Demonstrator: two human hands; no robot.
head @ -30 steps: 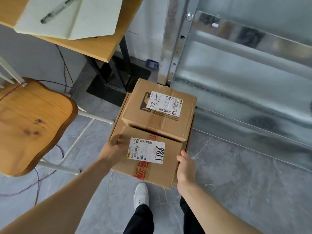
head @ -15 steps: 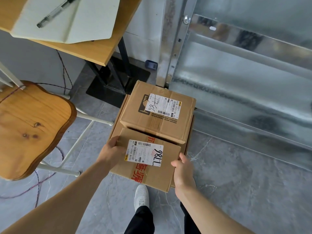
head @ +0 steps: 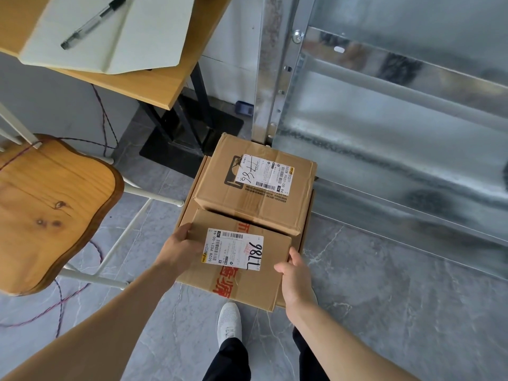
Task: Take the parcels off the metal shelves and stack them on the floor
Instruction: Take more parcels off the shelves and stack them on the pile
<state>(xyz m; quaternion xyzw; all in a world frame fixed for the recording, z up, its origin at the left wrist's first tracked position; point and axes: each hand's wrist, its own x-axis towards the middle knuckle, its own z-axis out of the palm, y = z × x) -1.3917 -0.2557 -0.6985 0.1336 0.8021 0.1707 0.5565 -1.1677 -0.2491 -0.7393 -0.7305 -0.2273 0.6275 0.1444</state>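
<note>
Task looks well along, judging by the stack: a wide flat box [head: 189,213] sits on the floor [head: 384,298] just left of the metal shelves [head: 384,133], w/ a far parcel [head: 255,204] already on top of it. The near parcel [head: 255,284] is being placed in front of that one, touching or nearly so; can't tell if it's fully set down yet, and its near edge seems to overhang the base. Shelf levels in view show no parcels, so probably little left, but the upper shelves are out of frame. Left hand [head: 178,250] grips the parcel's left side, thumb on the top edge; right hand [head: 295,279] clamps its right near corner, fingers curled round the side. Near parcel: plain brown cardboard, red printed tape, white shipping label w/ handwritten digits, corners square, no visible dents.
</note>
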